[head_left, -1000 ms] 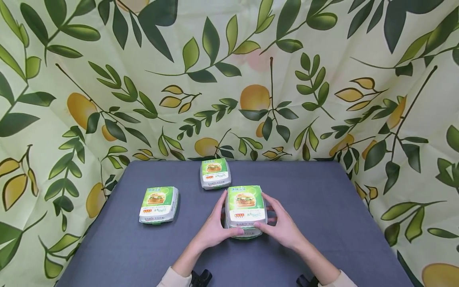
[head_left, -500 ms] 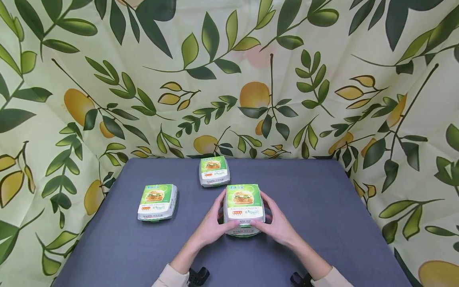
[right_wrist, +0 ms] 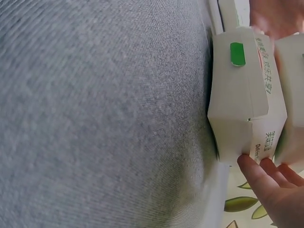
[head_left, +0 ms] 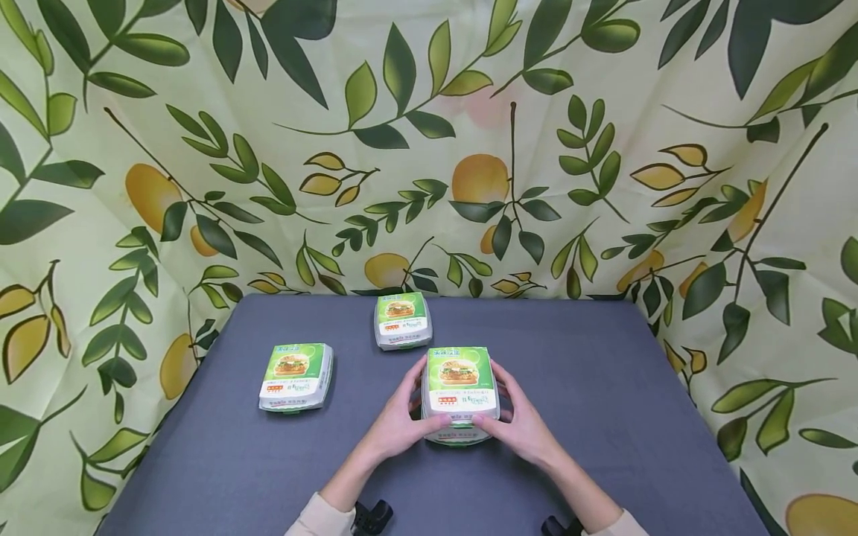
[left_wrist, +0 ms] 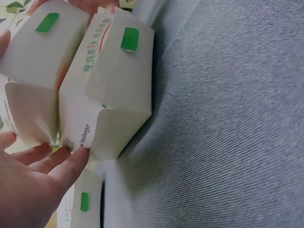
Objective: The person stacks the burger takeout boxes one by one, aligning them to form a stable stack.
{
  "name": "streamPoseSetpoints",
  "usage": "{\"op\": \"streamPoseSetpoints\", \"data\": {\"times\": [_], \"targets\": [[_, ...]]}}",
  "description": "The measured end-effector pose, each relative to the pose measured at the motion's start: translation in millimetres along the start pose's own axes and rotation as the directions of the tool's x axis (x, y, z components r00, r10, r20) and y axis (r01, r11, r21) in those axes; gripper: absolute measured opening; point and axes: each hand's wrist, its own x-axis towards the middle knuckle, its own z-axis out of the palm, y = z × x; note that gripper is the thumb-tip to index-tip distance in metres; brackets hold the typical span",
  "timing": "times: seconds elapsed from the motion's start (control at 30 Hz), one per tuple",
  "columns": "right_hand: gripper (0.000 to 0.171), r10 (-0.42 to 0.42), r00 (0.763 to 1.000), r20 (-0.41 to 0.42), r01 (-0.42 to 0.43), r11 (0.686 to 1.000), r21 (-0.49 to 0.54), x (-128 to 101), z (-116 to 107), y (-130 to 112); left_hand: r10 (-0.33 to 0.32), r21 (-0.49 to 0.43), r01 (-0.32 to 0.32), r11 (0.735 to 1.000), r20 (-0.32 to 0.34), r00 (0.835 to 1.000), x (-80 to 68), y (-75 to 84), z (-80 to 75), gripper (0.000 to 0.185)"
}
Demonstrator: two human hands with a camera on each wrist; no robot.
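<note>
Two burger boxes are stacked at the middle front of the table. The upper burger box (head_left: 459, 376), green and white with a burger picture on its lid, sits squarely over the lower burger box (head_left: 459, 435). My left hand (head_left: 400, 418) grips the stack from the left, thumb along the front of the upper box. From the right, my right hand (head_left: 527, 417) holds it the same way. In the left wrist view, fingertips reach the side of the lower box (left_wrist: 107, 80), which has a green tab. Fingertips also touch the lower box (right_wrist: 244, 90) in the right wrist view.
Another burger box (head_left: 296, 377) lies on the grey-blue tabletop (head_left: 603, 447) to the left. Just behind the stack stands one more burger box (head_left: 403, 321), near the table's back edge. A leaf-and-fruit patterned cloth (head_left: 402, 171) hangs behind and at both sides.
The hands stay around the stack; the right fingers and thumbs have shifted slightly. The upper box lines up a little more squarely over the lower one. The head view has swayed slightly.
</note>
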Motion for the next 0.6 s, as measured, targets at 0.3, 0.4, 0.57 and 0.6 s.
{"op": "streamPoseSetpoints", "data": {"times": [0.3, 0.4, 0.57, 0.6], "targets": [[0.092, -0.016, 0.999, -0.037, 0.014, 0.999, -0.050, -6.0, 2.8, -0.3, 0.015, 0.032, -0.016, 0.999, 0.023, 1.000, -2.3, -0.3, -6.2, 0.095], [0.093, -0.004, 0.999, -0.046, 0.002, 0.998, -0.059, -6.7, 3.1, -2.3, 0.026, 0.044, -0.027, 0.999, 0.022, 0.999, -3.2, 1.3, -11.4, 0.092], [0.093, 0.018, 0.998, -0.060, -0.024, 0.996, -0.089, -6.8, 2.2, -6.1, 0.087, 0.044, -0.086, 0.995, -0.028, 0.996, -0.7, 3.0, -25.9, 0.077], [0.093, 0.019, 0.998, -0.061, -0.025, 0.995, -0.092, -6.8, 2.1, -6.7, 0.102, 0.055, -0.099, 0.993, -0.051, 0.993, 0.9, 3.1, -29.2, 0.073]]}}
